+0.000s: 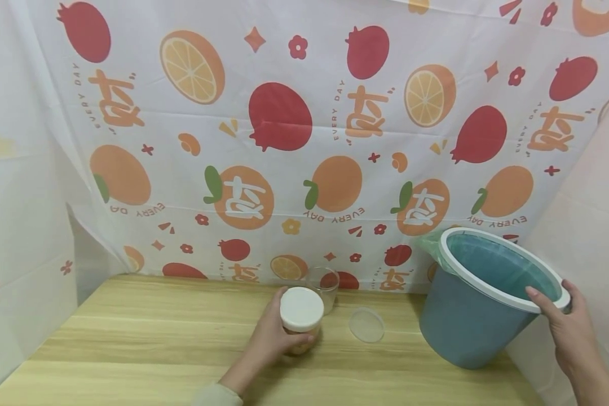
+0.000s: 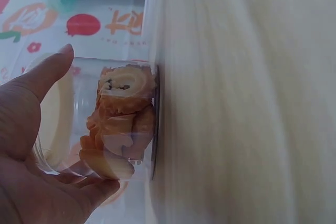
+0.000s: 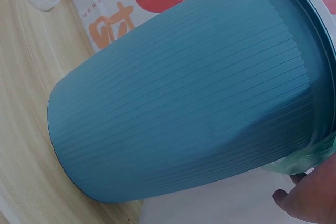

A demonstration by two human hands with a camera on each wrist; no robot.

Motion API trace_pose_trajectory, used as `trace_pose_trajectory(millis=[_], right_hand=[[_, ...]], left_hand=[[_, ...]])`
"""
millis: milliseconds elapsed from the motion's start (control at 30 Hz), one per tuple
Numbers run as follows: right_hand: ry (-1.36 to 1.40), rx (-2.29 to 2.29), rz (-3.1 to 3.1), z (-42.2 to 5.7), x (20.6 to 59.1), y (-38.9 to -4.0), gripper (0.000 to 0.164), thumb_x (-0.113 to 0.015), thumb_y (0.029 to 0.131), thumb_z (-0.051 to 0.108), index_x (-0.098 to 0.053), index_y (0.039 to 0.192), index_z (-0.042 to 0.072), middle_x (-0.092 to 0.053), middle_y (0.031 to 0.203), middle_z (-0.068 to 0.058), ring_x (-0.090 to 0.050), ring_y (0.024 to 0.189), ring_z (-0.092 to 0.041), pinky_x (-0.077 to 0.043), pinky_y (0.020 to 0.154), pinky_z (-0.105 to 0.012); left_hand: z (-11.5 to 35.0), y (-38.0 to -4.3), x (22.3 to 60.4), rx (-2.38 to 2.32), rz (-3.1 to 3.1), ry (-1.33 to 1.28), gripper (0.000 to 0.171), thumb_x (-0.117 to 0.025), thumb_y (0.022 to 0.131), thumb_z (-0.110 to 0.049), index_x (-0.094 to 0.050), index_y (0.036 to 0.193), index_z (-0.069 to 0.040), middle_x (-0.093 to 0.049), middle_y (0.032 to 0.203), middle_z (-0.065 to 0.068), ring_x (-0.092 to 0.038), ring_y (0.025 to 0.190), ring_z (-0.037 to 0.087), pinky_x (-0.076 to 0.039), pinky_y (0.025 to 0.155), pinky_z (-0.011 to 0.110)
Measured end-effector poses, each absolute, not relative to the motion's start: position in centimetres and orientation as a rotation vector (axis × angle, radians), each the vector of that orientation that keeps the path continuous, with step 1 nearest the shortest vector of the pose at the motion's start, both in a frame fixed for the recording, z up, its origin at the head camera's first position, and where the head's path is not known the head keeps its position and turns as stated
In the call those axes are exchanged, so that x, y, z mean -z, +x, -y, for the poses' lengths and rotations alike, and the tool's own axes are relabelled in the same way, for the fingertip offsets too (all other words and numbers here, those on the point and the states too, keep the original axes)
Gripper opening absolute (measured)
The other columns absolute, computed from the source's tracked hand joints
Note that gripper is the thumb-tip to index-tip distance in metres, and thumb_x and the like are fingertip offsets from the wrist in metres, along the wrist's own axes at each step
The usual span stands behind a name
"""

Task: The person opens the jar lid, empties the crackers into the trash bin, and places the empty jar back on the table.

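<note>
My left hand (image 1: 276, 332) grips a clear round jar (image 2: 84, 124) with a white lid (image 1: 301, 307), thumb on one side and fingers on the other. Brown, ruffled cookies (image 2: 118, 119) show through its wall. The jar's base is at or very close to the tabletop. At the right, my right hand (image 1: 570, 324) holds the white rim (image 1: 457, 265) of a blue ribbed trash bin (image 3: 184, 93), thumb over the top edge. A green plastic bag (image 1: 435, 248) lines the bin and hangs out over its rim. I cannot tell whether the bin's base fully rests on the table.
An open clear cup (image 1: 330, 282) stands just behind the jar, by the fruit-print cloth (image 1: 294, 169) hung along the back. A clear round lid (image 1: 367, 325) lies on the wooden table (image 1: 147, 338) between jar and bin. Pale cloth also hangs at both sides.
</note>
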State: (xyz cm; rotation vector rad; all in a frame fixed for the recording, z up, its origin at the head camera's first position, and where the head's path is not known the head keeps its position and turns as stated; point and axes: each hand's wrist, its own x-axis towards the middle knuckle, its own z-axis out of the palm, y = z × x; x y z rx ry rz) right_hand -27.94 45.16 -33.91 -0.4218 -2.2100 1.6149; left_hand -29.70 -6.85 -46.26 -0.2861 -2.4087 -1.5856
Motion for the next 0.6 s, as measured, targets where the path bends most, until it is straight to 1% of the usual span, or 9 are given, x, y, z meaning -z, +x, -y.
trace_pose_trajectory(millis=[167,367,433,600], right_hand=[[-0.437,-1.605,2.205,-45.2,33.9,-28.0,0.093,-0.06,0.102,0.035,0.011,0.162,0.029,0.013,0.171,0.001,0.007,0.156,-0.008,0.005,0.127,-0.03],[-0.463,-1.572,2.223,-45.3,34.1,-27.9,0.092,-0.059,0.102,0.037,0.011,0.162,0.03,0.012,0.171,0.001,0.006,0.156,-0.008,0.005,0.128,-0.033],[-0.463,-1.569,2.232,-45.3,34.1,-27.9,0.092,-0.059,0.102,0.037,0.011,0.162,0.03,0.012,0.171,0.0,0.005,0.156,-0.008,0.004,0.128,-0.031],[-0.467,-1.549,2.258,-45.1,33.9,-27.9,0.093,-0.058,0.102,0.039,0.013,0.162,0.029,0.014,0.171,-0.003,0.007,0.156,-0.012,0.003,0.128,-0.034]], left_hand=[[5.3,-30.0,46.4,1.616,2.404,-0.336,0.118,-0.099,0.059,-0.023,-0.031,0.153,-0.005,-0.051,0.144,0.02,-0.051,0.133,0.039,-0.04,0.112,0.061],[3.7,-30.2,46.1,1.617,2.422,-0.37,0.115,-0.098,0.062,-0.023,-0.031,0.154,-0.006,-0.052,0.143,0.019,-0.052,0.133,0.039,-0.043,0.11,0.062],[3.4,-30.3,46.0,1.621,2.417,-0.382,0.114,-0.098,0.062,-0.021,-0.032,0.153,-0.007,-0.052,0.142,0.018,-0.052,0.133,0.039,-0.043,0.109,0.062],[3.0,-30.3,45.9,1.618,2.419,-0.376,0.115,-0.098,0.062,-0.022,-0.03,0.154,-0.008,-0.051,0.144,0.019,-0.051,0.134,0.039,-0.042,0.11,0.062]])
